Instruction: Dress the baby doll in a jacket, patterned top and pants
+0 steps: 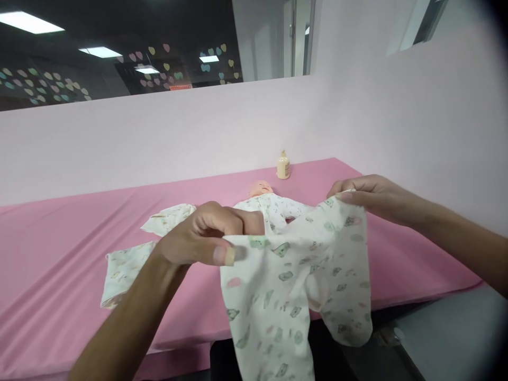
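A pair of white baby pants [278, 301] printed with small green, grey and pink figures hangs in front of me, held by the waistband. My left hand [214, 233] pinches the left end of the waistband, thumb outside and fingers over the edge. At the opposite end, my right hand [357, 190] grips the waistband between thumb and fingers. Both legs dangle over the table's front edge. Behind the pants lies a baby doll [261, 188] on its back, wearing a matching printed top [273, 206]; its lower part is hidden.
The table has a pink cover [190, 312]. Left of the doll lie one crumpled printed cloth [169, 218] and one folded printed cloth [123, 270]. A cream pump bottle [283, 166] stands near the white wall [159, 143], beneath a dark window [119, 47].
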Action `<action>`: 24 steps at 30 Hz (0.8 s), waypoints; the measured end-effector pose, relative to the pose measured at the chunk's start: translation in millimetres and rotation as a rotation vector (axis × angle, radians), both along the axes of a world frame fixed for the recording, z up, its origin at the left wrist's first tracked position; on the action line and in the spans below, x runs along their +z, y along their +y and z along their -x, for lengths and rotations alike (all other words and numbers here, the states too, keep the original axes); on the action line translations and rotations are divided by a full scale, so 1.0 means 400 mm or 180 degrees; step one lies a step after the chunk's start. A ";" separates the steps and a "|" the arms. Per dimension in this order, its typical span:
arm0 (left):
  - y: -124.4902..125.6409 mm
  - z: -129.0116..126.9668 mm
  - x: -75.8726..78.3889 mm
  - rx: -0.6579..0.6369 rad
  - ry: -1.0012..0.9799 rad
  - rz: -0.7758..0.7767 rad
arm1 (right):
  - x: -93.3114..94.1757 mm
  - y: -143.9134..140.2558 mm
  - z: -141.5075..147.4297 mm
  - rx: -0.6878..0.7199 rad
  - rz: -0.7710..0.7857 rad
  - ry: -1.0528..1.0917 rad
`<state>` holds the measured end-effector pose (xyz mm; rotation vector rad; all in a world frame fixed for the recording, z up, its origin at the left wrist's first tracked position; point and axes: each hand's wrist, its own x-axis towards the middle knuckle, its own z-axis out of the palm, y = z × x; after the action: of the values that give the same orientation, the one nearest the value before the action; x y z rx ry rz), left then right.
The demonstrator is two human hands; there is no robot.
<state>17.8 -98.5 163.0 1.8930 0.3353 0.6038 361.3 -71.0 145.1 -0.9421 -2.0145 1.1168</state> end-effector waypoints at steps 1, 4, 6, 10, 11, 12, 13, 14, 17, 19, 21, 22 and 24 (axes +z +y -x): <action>-0.005 -0.011 -0.007 0.0043 -0.0122 0.0038 | -0.004 0.002 0.008 -0.0027 0.0038 -0.0003; -0.011 -0.034 -0.029 0.0354 -0.0229 0.0346 | -0.013 0.012 0.020 -0.0062 0.0176 0.0002; -0.007 -0.042 -0.036 0.0558 -0.0124 0.0616 | -0.019 0.025 0.018 -0.0028 0.0239 0.0071; 0.000 -0.058 -0.039 0.0566 -0.0164 0.0900 | -0.052 0.068 0.016 -0.0054 0.0429 0.0389; 0.001 -0.063 -0.043 0.0592 -0.0304 0.0978 | -0.065 0.080 0.019 -0.0087 0.0519 0.0473; 0.002 -0.067 -0.049 0.0660 -0.0505 0.1077 | -0.080 0.092 0.025 -0.0124 0.0610 0.0561; 0.005 -0.070 -0.057 0.0768 -0.0755 0.1178 | -0.095 0.102 0.032 -0.0164 0.0681 0.0656; 0.010 -0.072 -0.069 0.0896 -0.1029 0.1276 | -0.111 0.111 0.041 -0.0210 0.0729 0.0748; 0.040 -0.068 -0.111 0.1282 -0.1702 0.1500 | -0.150 0.132 0.063 -0.0308 0.0787 0.0909; 0.070 -0.056 -0.138 0.1523 -0.1818 0.1578 | -0.169 0.142 0.070 -0.0291 0.0848 0.0932; 0.100 -0.039 -0.156 0.1655 -0.1676 0.1576 | -0.182 0.151 0.069 -0.0187 0.0926 0.0937; 0.113 -0.029 -0.163 0.1655 -0.1524 0.1520 | -0.187 0.156 0.067 -0.0139 0.0953 0.0925; 0.136 -0.011 -0.170 0.1554 -0.1142 0.1341 | -0.194 0.165 0.061 -0.0076 0.0999 0.0876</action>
<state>22.1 -44.0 94.9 1.2685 0.6408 1.0874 336.9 -5.1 67.4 -0.9033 -1.6330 1.4910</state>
